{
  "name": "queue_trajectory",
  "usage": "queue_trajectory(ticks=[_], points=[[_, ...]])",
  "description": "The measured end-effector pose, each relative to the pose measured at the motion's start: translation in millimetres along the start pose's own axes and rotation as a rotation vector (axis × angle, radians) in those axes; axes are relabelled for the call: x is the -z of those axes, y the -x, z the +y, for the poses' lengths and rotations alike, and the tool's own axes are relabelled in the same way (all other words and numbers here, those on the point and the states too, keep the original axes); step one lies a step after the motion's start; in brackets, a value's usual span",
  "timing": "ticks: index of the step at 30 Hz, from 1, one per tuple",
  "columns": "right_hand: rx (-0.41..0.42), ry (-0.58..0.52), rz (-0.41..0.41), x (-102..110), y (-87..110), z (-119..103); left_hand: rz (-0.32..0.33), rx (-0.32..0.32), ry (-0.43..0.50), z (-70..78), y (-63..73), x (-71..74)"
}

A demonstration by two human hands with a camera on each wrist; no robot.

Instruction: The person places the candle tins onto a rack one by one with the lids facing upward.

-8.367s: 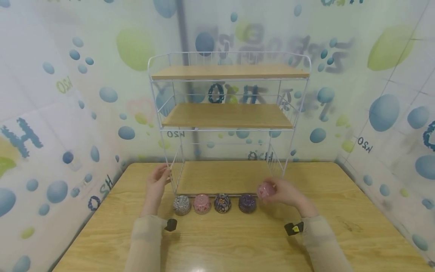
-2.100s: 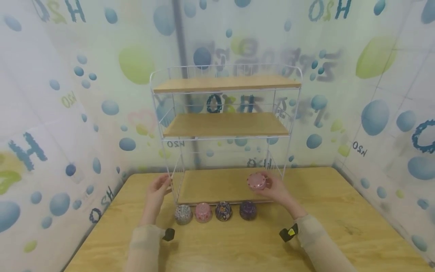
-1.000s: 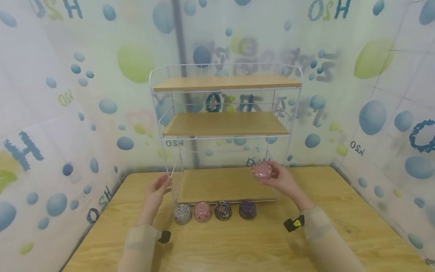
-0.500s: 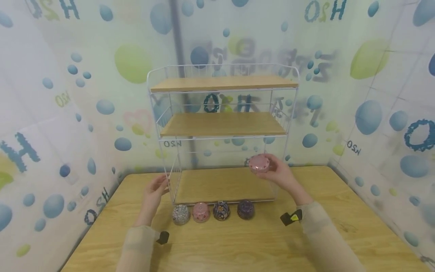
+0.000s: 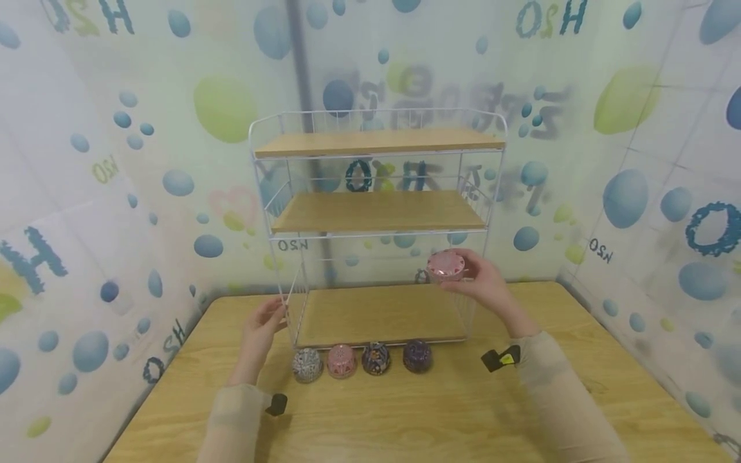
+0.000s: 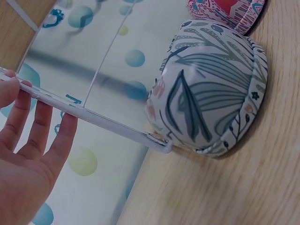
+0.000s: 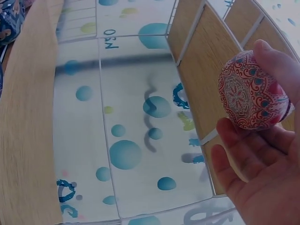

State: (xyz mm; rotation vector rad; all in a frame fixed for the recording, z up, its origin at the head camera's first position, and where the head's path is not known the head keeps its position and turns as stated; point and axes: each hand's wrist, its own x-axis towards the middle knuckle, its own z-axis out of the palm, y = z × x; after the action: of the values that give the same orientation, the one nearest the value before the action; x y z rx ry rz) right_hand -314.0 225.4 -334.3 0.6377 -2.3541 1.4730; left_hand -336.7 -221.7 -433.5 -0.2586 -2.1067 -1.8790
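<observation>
Rack [image 5: 379, 218]: white wire frame with three pale wooden boards, standing on a wooden table [image 5: 370, 418].
Right hand [image 5: 487, 286]: pinching a pink scroll-patterned tin [image 5: 444, 265] between thumb and fingers, lower fingertips slightly apart.
Pink scroll-patterned tin: raised above the table at the rack's right end, level with the gap between middle board [image 5: 347, 207] and bottom board [image 5: 382, 315]; in front of the rack or inside it, impossible to tell.
Left hand [image 5: 262, 326]: gripping the rack's left front post [image 6: 101, 120], thumb opposite the fingers, those fingers spread with gaps between.
Along the rack's front edge: from its left end, a grey-and-white leaf tin [image 5: 307, 365], pink tin [image 5: 341, 361], navy floral tin [image 5: 376, 358] and, after a wider gap, purple tin [image 5: 417, 355].
Edges: wire rails at the rack's ends and back; table's far edge just behind the rack.
Room to move: tall gap above the rack's bottom board, wide across the front; table surface stretching to both sides of the rack.
Writing: "H2O" lettering [image 5: 35, 260] repeated on a dotted wall covering [image 5: 226, 109] behind and beside the rack, sometimes reversed; larger characters behind the rack too blurred to read.
</observation>
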Motion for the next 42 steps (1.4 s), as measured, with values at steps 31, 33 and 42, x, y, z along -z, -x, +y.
queue_trajectory(ticks=[31, 33, 42], points=[[0.007, 0.041, 0.012, 26.8, -15.7, -48.7, -0.019, -0.016, 0.002, 1.7, -0.7, 0.1], [0.022, 0.047, 0.014, 27.6, -18.4, -51.4, -0.017, -0.013, 0.008, 2.6, -0.5, -0.4], [0.069, 0.036, 0.015, 28.9, -25.9, -63.4, 0.001, 0.008, 0.023, 4.4, 2.3, -0.7]])
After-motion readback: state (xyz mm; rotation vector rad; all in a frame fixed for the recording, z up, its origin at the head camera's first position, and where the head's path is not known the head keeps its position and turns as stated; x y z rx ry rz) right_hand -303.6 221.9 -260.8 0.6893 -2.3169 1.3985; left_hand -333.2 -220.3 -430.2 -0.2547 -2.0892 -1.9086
